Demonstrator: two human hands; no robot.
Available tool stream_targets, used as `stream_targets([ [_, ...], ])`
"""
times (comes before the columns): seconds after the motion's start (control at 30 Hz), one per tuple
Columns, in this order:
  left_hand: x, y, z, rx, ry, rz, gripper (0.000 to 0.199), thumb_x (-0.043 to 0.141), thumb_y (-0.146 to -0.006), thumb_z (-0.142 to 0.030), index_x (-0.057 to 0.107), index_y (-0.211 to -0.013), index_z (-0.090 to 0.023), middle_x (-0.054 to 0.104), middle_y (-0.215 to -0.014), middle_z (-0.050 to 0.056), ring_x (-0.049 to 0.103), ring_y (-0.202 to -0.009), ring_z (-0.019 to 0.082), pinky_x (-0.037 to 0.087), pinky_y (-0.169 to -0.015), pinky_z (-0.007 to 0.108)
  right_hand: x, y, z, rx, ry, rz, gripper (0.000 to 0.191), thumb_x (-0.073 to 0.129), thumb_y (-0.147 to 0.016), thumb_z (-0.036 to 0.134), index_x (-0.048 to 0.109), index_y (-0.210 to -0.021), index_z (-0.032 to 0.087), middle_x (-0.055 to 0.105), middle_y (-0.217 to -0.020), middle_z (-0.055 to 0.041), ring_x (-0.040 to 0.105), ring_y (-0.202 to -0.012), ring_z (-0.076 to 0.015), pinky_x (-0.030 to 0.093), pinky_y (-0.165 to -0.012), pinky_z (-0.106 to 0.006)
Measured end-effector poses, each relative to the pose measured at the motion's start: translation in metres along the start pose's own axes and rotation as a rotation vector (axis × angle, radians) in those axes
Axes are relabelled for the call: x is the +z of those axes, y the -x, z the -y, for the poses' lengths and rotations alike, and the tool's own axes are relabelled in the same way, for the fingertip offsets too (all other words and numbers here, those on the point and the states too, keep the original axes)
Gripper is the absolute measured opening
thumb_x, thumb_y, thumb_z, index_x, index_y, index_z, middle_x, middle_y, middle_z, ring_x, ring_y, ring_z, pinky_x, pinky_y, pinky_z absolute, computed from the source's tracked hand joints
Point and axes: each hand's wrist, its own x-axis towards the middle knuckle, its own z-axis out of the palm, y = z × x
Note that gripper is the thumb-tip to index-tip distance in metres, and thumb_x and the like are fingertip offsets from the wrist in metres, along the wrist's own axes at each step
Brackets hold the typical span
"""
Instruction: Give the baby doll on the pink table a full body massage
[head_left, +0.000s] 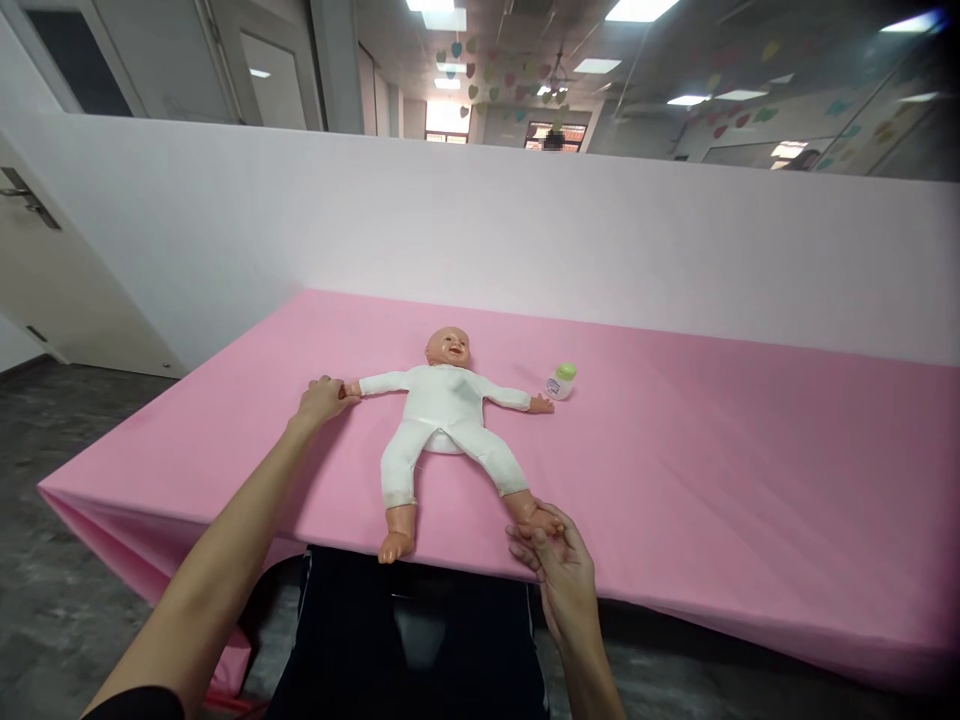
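A baby doll (444, 397) in a white cloth suit lies on its back, arms spread and legs apart. Its head points away from me. My left hand (324, 400) is closed on the doll's hand at the left side of the picture. With bent fingers, my right hand (562, 565) grips the doll's foot (538, 518) on the right, near the table's front edge. The other foot (397, 535) rests free at that edge. Just beyond the doll's right-side hand stands a small clear jar (559, 386) with a green lid.
A pink cloth (712, 480) covers the table and hangs over its front edge. Behind it rises a white wall (525, 240) with a mirror or window (637, 110) above. A door (67, 260) with a metal handle is at the left. My legs are under the front edge.
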Motion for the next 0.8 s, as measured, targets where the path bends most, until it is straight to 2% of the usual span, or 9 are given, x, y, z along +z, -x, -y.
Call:
stream_targets([
  [0.07,0.006,-0.004,0.011,0.019,0.137,-0.006,0.034,0.078,-0.074,-0.05,0.062,-0.07,-0.02,0.066,-0.078,0.009,0.062,-0.078,0.027,0.039,-0.063,0.031,-0.002,-0.003,-0.002,-0.012,-0.031,0.023,0.06,0.093,-0.072,0.049,0.07,-0.121,0.022,0.075,-0.112,-0.0089,0.077,-0.089,-0.0245,0.064,-0.069,-0.031],
  [0.17,0.01,-0.005,0.018,0.0,0.462,-0.02,0.037,0.084,-0.062,-0.05,0.061,-0.063,-0.021,0.059,-0.06,0.001,0.053,-0.06,0.019,0.034,-0.056,0.028,-0.004,-0.009,-0.005,-0.069,-0.068,0.067,0.06,0.092,-0.072,0.054,0.072,-0.12,0.022,0.075,-0.116,-0.0116,0.074,-0.08,-0.0193,0.06,-0.062,-0.026],
  [0.3,0.008,-0.004,0.01,-0.039,0.983,-0.008,0.043,0.088,-0.054,-0.051,0.073,-0.076,-0.017,0.068,-0.068,0.004,0.059,-0.064,0.019,0.045,-0.06,0.029,-0.008,-0.015,-0.008,-0.155,-0.063,0.08,0.055,0.087,-0.074,0.061,0.076,-0.115,0.025,0.064,-0.142,-0.0151,0.07,-0.072,-0.0152,0.053,-0.052,-0.024],
  [0.37,0.008,-0.003,0.0,-0.1,1.143,-0.071,0.048,0.089,-0.055,-0.05,0.077,-0.086,-0.015,0.073,-0.078,0.007,0.064,-0.07,0.019,0.05,-0.066,0.031,-0.012,-0.02,-0.009,-0.173,-0.03,0.088,0.055,0.089,-0.073,0.06,0.077,-0.112,0.024,0.062,-0.145,-0.0165,0.07,-0.07,-0.0161,0.054,-0.052,-0.026],
  [0.47,0.011,-0.002,-0.019,-0.224,1.248,-0.25,0.043,0.089,-0.059,-0.043,0.079,-0.089,-0.014,0.076,-0.086,0.009,0.068,-0.079,0.02,0.054,-0.077,0.033,-0.02,-0.029,-0.008,-0.207,0.051,0.099,0.058,0.092,-0.069,0.057,0.079,-0.111,0.02,0.073,-0.128,-0.0189,0.071,-0.068,-0.0189,0.056,-0.053,-0.029],
  [0.53,0.013,-0.002,-0.031,-0.227,1.292,-0.313,0.038,0.088,-0.062,-0.041,0.08,-0.088,-0.015,0.078,-0.091,0.009,0.07,-0.086,0.022,0.054,-0.083,0.035,-0.024,-0.037,-0.006,-0.245,0.104,0.102,0.059,0.095,-0.065,0.057,0.081,-0.109,0.019,0.077,-0.116,-0.0187,0.073,-0.075,-0.0238,0.057,-0.053,-0.03],
  [0.67,0.01,-0.001,-0.061,-0.14,1.333,-0.422,0.035,0.087,-0.067,-0.04,0.081,-0.091,-0.016,0.079,-0.096,0.008,0.071,-0.09,0.024,0.056,-0.087,0.038,-0.025,-0.052,0.008,-0.341,0.18,0.17,0.055,0.093,-0.064,0.062,0.084,-0.103,0.023,0.08,-0.106,-0.0159,0.075,-0.101,-0.0337,0.066,-0.075,-0.04],
  [0.8,0.005,0.001,-0.101,0.02,1.313,-0.477,0.028,0.085,-0.071,-0.037,0.081,-0.091,-0.018,0.079,-0.094,0.007,0.072,-0.09,0.025,0.058,-0.087,0.04,-0.01,-0.064,0.031,-0.428,0.24,0.287,0.051,0.089,-0.069,0.063,0.085,-0.104,0.026,0.081,-0.105,-0.0127,0.075,-0.108,-0.0342,0.063,-0.094,-0.048],
])
